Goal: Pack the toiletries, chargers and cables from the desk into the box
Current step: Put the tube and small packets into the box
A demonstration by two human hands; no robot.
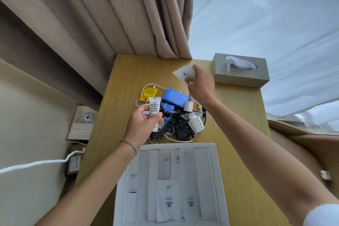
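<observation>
The left hand (142, 124) has its fingers curled round a white tube (154, 111), while the right hand (200, 82) fingers pinch a white packet (184, 73) just beyond the cable pile (180, 124).

Likely a hotel room: curtains (128, 14); tissue box (240, 77); wooden desk (238, 124).

the desk (238, 115) was yellowish wood with fine grain. a white tube (154, 105) carried black print; beside it lay a yellow sachet (148, 93) with red marks, a blue pouch (175, 99), black cables (180, 128) and a white charger (196, 124). the box (218, 180) was white, the tissue box (240, 77) grey, the curtain (110, 14) beige.
</observation>
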